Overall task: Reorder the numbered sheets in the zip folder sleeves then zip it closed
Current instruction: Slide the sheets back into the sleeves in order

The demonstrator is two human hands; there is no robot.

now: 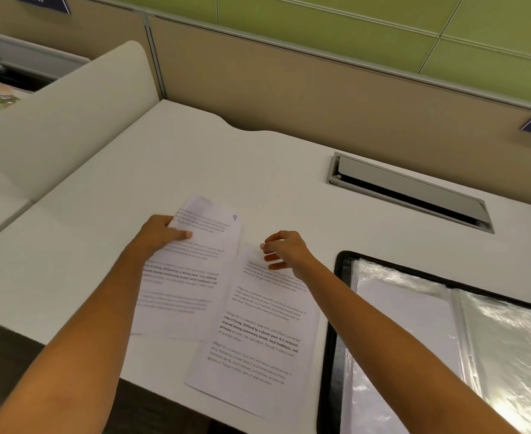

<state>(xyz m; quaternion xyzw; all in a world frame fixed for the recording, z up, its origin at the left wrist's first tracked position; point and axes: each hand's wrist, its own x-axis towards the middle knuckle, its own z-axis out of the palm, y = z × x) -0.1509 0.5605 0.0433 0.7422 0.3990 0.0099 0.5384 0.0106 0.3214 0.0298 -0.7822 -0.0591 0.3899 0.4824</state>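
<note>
Hands apart, both over the loose paperwork. State of left hand (pixel 160 233): clamped on the upper left edge of the sheet marked 9 (pixel 207 261), thumb flat on the printed face, remaining fingers hidden beneath. State of right hand (pixel 284 250): fingers curled, tips at the top edge of the second sheet (pixel 267 339); not possible to tell whether pinching the paper or only poised just above it.

Position of the sheet marked 9: on the table (pixel 226 158), left of centre, handwritten blue numeral at the upper right corner, right edge overlapping the second sheet. Position of the second sheet: flat, printed face up, angled, lower end close to the near table edge.

Position of the zip folder (pixel 336 308): open on the right of the table, black border, clear sleeves (pixel 508 355) uppermost, white paper visible inside one. Just beside the second sheet, not touching either hand.

Beyond the folder: a recessed cable hatch (pixel 411 189), lid raised.
</note>
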